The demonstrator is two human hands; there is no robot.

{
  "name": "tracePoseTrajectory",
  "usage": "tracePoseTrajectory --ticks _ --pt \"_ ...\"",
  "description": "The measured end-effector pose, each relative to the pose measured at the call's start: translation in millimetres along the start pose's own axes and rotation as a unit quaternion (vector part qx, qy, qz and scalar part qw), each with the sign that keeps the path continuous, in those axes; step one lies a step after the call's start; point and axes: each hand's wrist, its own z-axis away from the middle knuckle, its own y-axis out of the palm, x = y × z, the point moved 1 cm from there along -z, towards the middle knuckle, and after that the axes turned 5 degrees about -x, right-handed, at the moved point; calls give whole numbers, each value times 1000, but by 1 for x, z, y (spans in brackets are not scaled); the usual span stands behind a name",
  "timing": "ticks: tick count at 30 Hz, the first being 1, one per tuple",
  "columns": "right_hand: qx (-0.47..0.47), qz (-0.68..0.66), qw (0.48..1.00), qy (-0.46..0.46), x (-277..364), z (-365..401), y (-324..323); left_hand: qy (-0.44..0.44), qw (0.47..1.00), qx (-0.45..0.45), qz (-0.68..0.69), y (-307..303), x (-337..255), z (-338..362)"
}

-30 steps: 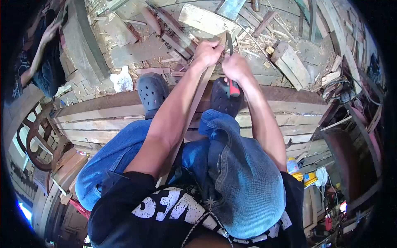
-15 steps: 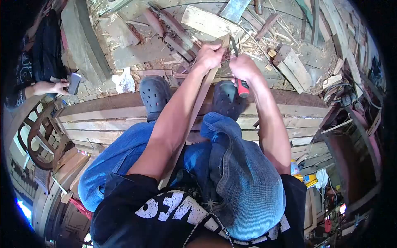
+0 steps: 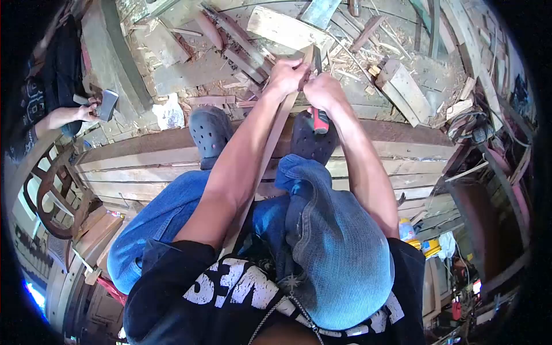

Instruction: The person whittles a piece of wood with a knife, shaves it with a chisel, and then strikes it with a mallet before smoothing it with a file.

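A long wooden strip point(image 3: 275, 133) slants up from between my legs to the floor boards. My left hand point(image 3: 289, 77) is closed around it near the far end. Close beside, my right hand point(image 3: 324, 92) is wrapped round a red-and-black-handled tool point(image 3: 320, 121). A narrow dark blade extends past the fist along the strip's right edge, though its exact kind is hard to tell. Both hands nearly touch at the strip, just beyond my clogs point(image 3: 312, 138).
Wood scraps and shavings litter the floor, with a pale board point(image 3: 287, 30) ahead and a wood block point(image 3: 407, 92) at right. At left, another person's hand point(image 3: 86, 110) holds a flat grey object point(image 3: 107, 105). Stacked beams point(image 3: 138, 159) run beneath my feet.
My right hand has moved left along with the tool, closer to my left hand and the strip. The other person's grey object has turned and shows a broader face.
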Motion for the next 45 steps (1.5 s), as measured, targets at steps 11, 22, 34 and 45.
tracePoseTrajectory --ticks 11,22,34,45 --pt "-43 39 998 -15 -13 -12 13 26 999 -13 -26 1 -1 1" --pt "-33 -16 999 7 -8 21 -5 -22 974 -23 -225 -8 -44 25" --pt "-19 29 999 11 -3 0 1 28 973 -58 -222 -8 -51 35" --pt "-15 -8 1000 -3 -14 9 -3 16 989 45 -142 -10 -21 6"
